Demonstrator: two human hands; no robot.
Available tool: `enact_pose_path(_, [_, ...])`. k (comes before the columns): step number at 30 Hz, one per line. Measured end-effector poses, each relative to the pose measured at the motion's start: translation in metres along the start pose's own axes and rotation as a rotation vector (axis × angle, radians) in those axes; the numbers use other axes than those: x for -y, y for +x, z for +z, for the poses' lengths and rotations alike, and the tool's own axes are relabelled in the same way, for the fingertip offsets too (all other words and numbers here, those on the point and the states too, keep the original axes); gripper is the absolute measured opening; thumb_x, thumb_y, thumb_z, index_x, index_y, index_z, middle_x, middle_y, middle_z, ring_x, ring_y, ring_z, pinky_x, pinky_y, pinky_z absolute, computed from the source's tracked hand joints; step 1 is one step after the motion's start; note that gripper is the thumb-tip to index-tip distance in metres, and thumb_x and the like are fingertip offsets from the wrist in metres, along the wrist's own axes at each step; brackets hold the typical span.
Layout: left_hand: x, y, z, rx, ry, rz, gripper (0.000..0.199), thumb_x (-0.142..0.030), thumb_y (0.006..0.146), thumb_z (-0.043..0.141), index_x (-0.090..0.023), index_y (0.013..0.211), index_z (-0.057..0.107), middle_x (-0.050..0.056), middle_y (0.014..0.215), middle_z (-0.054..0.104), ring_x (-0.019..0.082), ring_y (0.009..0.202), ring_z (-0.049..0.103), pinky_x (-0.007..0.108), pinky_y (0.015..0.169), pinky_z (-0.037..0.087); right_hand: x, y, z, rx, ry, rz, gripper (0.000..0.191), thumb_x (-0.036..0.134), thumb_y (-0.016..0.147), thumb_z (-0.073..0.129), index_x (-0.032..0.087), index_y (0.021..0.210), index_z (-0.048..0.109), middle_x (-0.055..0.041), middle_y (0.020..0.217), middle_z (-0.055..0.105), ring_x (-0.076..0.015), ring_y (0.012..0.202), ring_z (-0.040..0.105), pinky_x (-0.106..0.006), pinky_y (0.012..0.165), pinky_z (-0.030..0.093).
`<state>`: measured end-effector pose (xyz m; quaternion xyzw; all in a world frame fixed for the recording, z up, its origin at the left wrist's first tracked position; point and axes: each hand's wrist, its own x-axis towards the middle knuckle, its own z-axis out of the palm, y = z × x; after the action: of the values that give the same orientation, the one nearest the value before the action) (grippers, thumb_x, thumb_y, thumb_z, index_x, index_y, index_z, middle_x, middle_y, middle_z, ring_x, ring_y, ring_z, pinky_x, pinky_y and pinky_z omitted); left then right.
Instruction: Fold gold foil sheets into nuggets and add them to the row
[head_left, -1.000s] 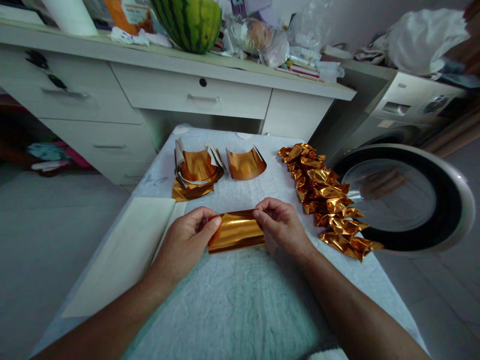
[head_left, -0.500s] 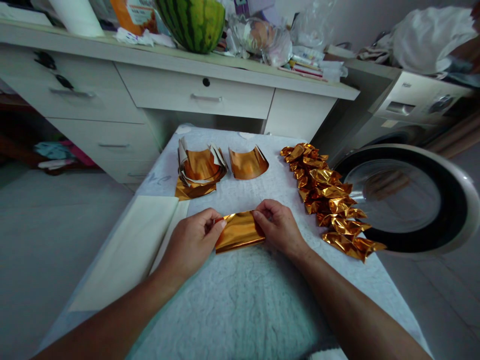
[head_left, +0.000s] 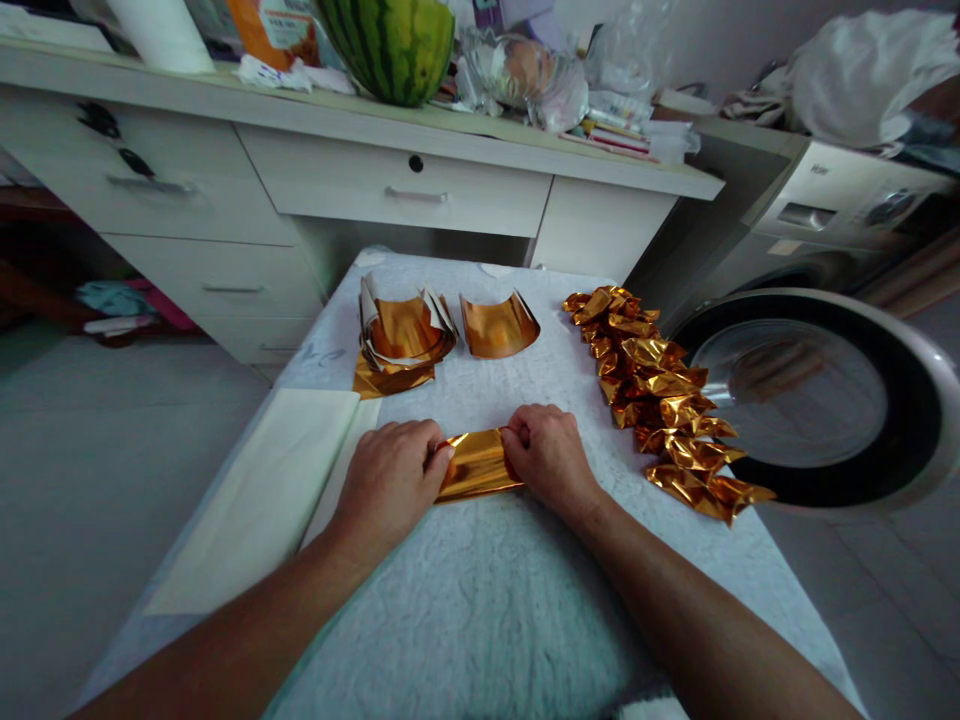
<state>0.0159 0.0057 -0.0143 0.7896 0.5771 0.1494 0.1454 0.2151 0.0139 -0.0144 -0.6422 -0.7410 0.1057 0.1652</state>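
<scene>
A shiny gold foil sheet [head_left: 480, 464], bent into a flattened roll, lies across the middle of the cloth-covered table. My left hand [head_left: 399, 470] grips its left end, thumb and curled fingers pressed on the foil. At the opposite end my right hand [head_left: 546, 455] pinches it in the same way; parts of both ends are hidden by the fingers. Behind the hands stands a stack of curved gold foil sheets [head_left: 407, 328] with pale backs, and beside it a single curved foil sheet [head_left: 499, 326]. A row of folded gold foil pieces [head_left: 660, 385] runs down the table's right side.
A pale paper sheet [head_left: 259, 490] lies along the table's left edge. An open washing machine door [head_left: 911, 400] juts close to the right edge. Behind the table is a white drawer cabinet [head_left: 480, 205], with a cut watermelon [head_left: 390, 50] and plastic bags on top.
Both hands have curled further over the ends of the foil, and their knuckles now face up more. Less of the foil shows between them. The other foil pieces have stayed in place.
</scene>
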Motion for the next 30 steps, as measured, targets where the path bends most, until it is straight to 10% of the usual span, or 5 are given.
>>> enact_pose_path(6, [-0.002, 0.0, 0.002, -0.184, 0.052, 0.046, 0.021, -0.019, 0.081, 0.063, -0.02, 0.103, 0.061, 0.007, 0.097, 0.065, 0.027, 0.092, 0.054, 0.038, 0.077, 0.035, 0.001, 0.0, 0.0, 0.007, -0.043, 0.004, 0.013, 0.022, 0.084, 0.056, 0.019, 0.073, 0.061, -0.0034, 0.074, 0.066, -0.0185, 0.074, 0.055, -0.031, 0.072, 0.033])
enact_pose_path(17, [-0.002, 0.005, -0.005, 0.064, -0.048, 0.23, 0.028, -0.012, 0.09, 0.045, -0.023, 0.087, 0.07, 0.003, 0.09, 0.066, 0.021, 0.089, 0.056, 0.037, 0.08, 0.038, 0.002, 0.0, -0.001, -0.016, 0.01, 0.027, 0.011, 0.02, 0.084, 0.059, 0.018, 0.094, 0.058, -0.0051, 0.087, 0.063, -0.0206, 0.083, 0.054, -0.031, 0.074, 0.033])
enact_pose_path(30, [-0.007, -0.008, -0.001, -0.007, 0.099, 0.313, 0.027, -0.031, 0.095, 0.047, -0.029, 0.115, 0.064, 0.002, 0.093, 0.059, 0.021, 0.087, 0.05, 0.041, 0.085, 0.036, 0.002, 0.005, -0.01, 0.129, 0.041, -0.215, 0.022, 0.01, 0.088, 0.05, 0.019, 0.086, 0.07, -0.0046, 0.087, 0.065, -0.0175, 0.086, 0.055, -0.029, 0.081, 0.036])
